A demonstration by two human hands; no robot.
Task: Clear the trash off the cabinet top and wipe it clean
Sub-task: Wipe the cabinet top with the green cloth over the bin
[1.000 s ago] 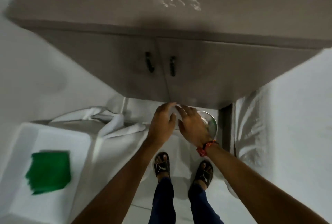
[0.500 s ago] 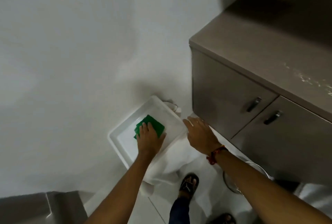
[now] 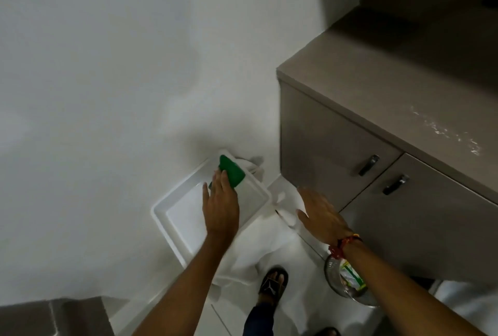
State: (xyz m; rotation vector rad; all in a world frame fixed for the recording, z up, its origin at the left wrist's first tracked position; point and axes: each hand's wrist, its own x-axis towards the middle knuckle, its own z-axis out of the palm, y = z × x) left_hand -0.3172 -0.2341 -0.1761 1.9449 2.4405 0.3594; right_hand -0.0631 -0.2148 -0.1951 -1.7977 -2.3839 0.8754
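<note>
My left hand (image 3: 220,202) grips a green cloth (image 3: 231,171) and holds it above a white tray (image 3: 172,223) on the floor by the wall. My right hand (image 3: 319,214) hovers flat with fingers spread, empty, between the tray and the grey-brown cabinet (image 3: 336,152). White smears (image 3: 447,130) mark the cabinet top (image 3: 377,87) at the right. A metal bowl (image 3: 347,284) holding wrappers sits on the floor under my right forearm.
White sheeting (image 3: 264,249) covers the floor under the tray. Two dark handles (image 3: 369,165) stick out from the cabinet doors. My sandalled foot (image 3: 273,283) stands below the tray. A grey-brown block (image 3: 54,316) fills the bottom left corner.
My view swung left from the cabinet front to the tray. My left hand reached the green cloth, closed on it and lifted it. My right hand left the bowl and spread out.
</note>
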